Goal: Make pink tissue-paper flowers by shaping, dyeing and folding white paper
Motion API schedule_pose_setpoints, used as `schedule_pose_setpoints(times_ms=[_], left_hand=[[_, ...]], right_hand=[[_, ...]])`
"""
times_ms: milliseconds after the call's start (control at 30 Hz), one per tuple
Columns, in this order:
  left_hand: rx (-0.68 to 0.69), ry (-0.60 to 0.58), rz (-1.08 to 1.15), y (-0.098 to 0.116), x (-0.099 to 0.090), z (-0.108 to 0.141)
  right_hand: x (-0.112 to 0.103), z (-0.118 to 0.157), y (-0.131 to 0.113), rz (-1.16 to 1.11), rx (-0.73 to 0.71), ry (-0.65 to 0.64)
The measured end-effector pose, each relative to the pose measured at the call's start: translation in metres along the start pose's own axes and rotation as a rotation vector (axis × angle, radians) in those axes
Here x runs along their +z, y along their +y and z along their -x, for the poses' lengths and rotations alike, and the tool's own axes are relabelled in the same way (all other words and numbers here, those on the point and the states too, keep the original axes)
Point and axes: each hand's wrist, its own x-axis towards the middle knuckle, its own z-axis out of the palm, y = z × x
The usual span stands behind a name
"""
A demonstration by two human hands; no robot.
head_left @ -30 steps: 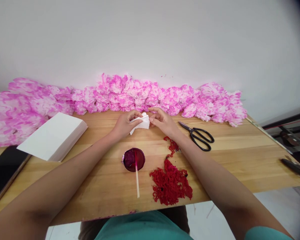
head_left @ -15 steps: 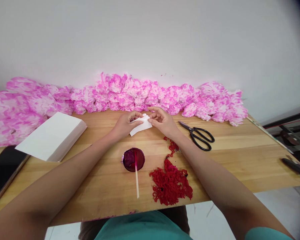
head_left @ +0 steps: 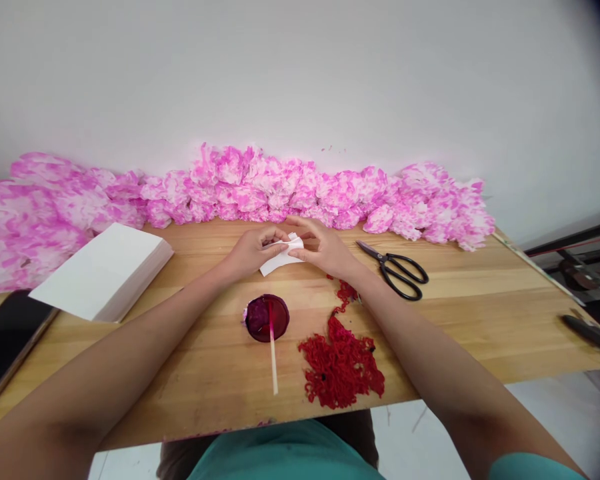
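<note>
A small folded piece of white paper [head_left: 279, 261] is held between my two hands, over the middle of the table. My left hand [head_left: 254, 250] pinches its left part between thumb and fingers. On the other side, my right hand [head_left: 325, 248] has its thumb on the right end, with the fingers curled behind the paper. Nearer to me sits a round dish of dark purple-red dye [head_left: 260, 319], with a pale stick [head_left: 274, 367] leaning out of it. A tangle of red yarn [head_left: 341, 370] lies beside my right forearm.
Black-handled scissors [head_left: 397, 267] lie right of my right hand. A stack of white paper [head_left: 103, 270] and a dark phone-like slab [head_left: 5, 347] are at the left. Pink-and-white paper flowers [head_left: 280, 187] line the wall. Another black-handled tool [head_left: 587, 332] lies at the far right.
My right hand has shifted slightly left along the paper, its thumb now further over the top. The paper's right end has bent. My left hand stays nearly in place.
</note>
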Motion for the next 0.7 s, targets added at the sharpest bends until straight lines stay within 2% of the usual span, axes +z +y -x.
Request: schedule_pose_setpoints(times_ms=[100, 200, 500, 700], left_hand=[[0.005, -0.043, 0.03, -0.001, 0.001, 0.0], [0.011, -0.065, 0.04, -0.002, 0.002, 0.0], [0.051, 0.017, 0.001, -0.005, 0.001, -0.002], [0.041, 0.108, -0.062, -0.008, -0.003, -0.004]], right_hand=[[0.0, 0.0, 0.001, -0.039, 0.01, -0.073], [0.001, 0.001, 0.0, -0.074, 0.041, -0.088], [0.0, -0.002, 0.007, -0.14, 0.097, 0.129], [0.0, -0.005, 0.022, -0.171, 0.103, 0.199]])
